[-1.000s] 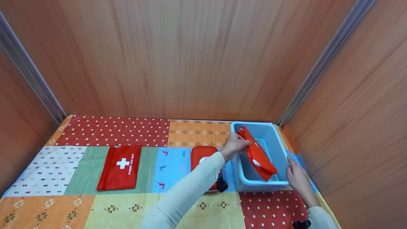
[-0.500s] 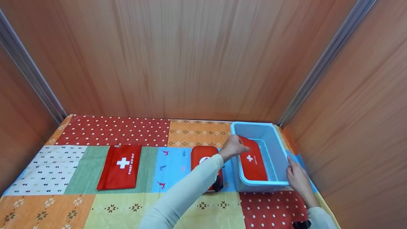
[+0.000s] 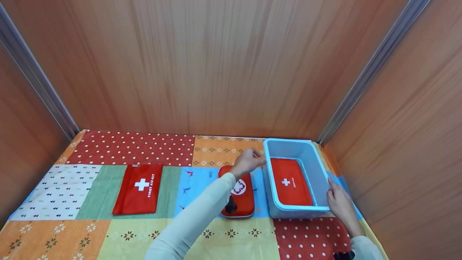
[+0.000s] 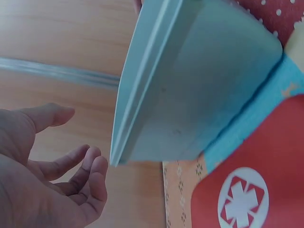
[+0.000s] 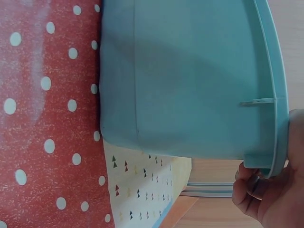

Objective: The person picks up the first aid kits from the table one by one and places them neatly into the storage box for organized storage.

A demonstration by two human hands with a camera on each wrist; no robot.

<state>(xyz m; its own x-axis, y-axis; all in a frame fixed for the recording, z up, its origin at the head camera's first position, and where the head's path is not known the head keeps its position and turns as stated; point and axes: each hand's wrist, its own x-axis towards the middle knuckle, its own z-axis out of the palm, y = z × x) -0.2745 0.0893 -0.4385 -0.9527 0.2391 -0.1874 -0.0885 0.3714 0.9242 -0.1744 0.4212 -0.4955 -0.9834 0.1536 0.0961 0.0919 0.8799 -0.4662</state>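
Note:
A red first aid pouch (image 3: 294,193) with a white cross lies flat on the bottom of the light blue plastic bin (image 3: 302,208). Just outside the bin's left rim is my left hand (image 3: 249,161), its fingers loosely bent and holding nothing; the left wrist view shows the gap between thumb and fingers. My right hand (image 3: 341,204) grips the bin's rim at the near right corner, fingers curled under the edge (image 5: 280,156). Below my left forearm sits a rounded red case (image 3: 247,202) with a white round cross emblem, partly covered by the hand and wrist.
Further left on the patchwork tablecloth (image 3: 198,231) lies a flat red first aid kit pouch (image 3: 139,196). Wood-grain panels (image 3: 216,72) enclose the table at the back and both sides, and the bin stands close to the right panel.
The red pouch has gone down from my left hand into the bin and now lies flat. My left hand has let go and moved left, out over the rim. The right hand keeps its place.

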